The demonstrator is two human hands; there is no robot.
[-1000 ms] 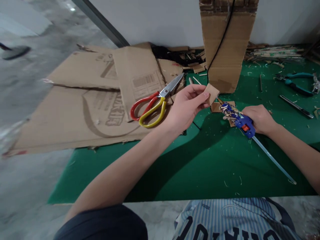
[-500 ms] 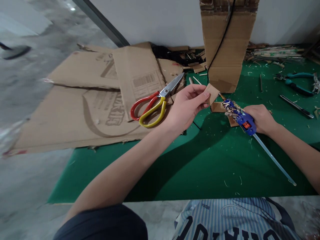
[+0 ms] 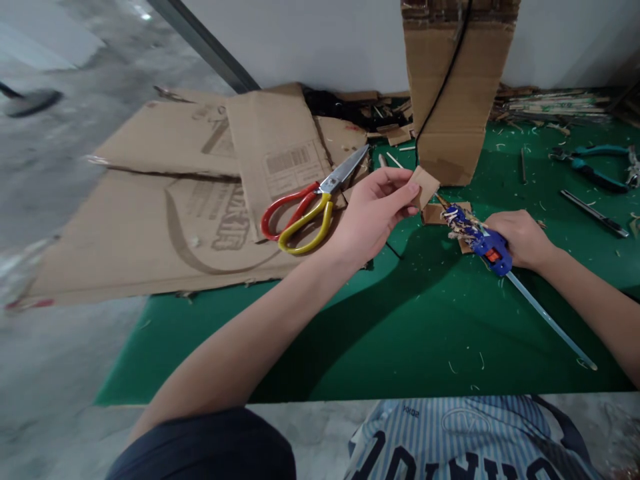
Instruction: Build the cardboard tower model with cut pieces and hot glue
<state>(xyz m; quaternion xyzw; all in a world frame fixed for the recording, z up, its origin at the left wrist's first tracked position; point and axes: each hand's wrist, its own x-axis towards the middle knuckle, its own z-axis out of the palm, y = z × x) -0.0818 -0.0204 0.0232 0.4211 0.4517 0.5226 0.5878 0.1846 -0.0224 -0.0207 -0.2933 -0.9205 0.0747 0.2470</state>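
Between thumb and fingers, my left hand [image 3: 383,210] pinches a small piece of cardboard [image 3: 425,187] above the table. My right hand [image 3: 520,239] is wrapped round a blue hot glue gun [image 3: 493,250], its nozzle pointing up and left at the cardboard's right edge. Dried glue strings and scraps cling to the gun's front. A long translucent glue stick [image 3: 553,321] juts from its back. Under the nozzle lies a small cardboard frame [image 3: 436,214], partly hidden by the gun. Scissors [image 3: 320,200] with one red and one yellow handle lie left of my left hand.
Flattened cardboard sheets [image 3: 200,220] overhang the left side of the green table [image 3: 380,347]. A tall cardboard column [image 3: 447,107] with a black cable [image 3: 447,73] stands at the back. Pliers [image 3: 595,167], a utility knife [image 3: 594,213] and a bundle of sticks [image 3: 550,107] lie at right.
The glue gun has drawn back slightly, its nozzle a little lower and apart from the cardboard's edge. My left hand and the cardboard piece have hardly moved.
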